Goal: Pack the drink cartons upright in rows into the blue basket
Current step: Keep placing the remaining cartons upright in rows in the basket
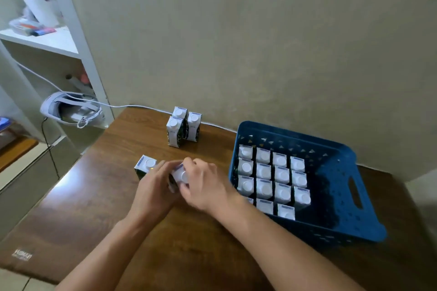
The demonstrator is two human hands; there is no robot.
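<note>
The blue basket (pixel 335 172) sits on the right of the brown table and holds several white-capped drink cartons (pixel 272 177) upright in rows filling its left part. In the table's middle both hands close around one carton (pixel 180 175): my left hand (pixel 151 186) on its left side, my right hand (pixel 205 184) over its right side and top. Another carton (pixel 145 166) stands just left of my left hand, partly hidden by it. Three more cartons (pixel 182 127) stand upright in a cluster farther back.
The wooden table (pixel 94 208) runs to a beige wall behind. A white headset (pixel 71 111) with a cable lies on a low ledge at far left, under white shelves (pixel 47 40). The basket's right part (pixel 335 198) holds no cartons.
</note>
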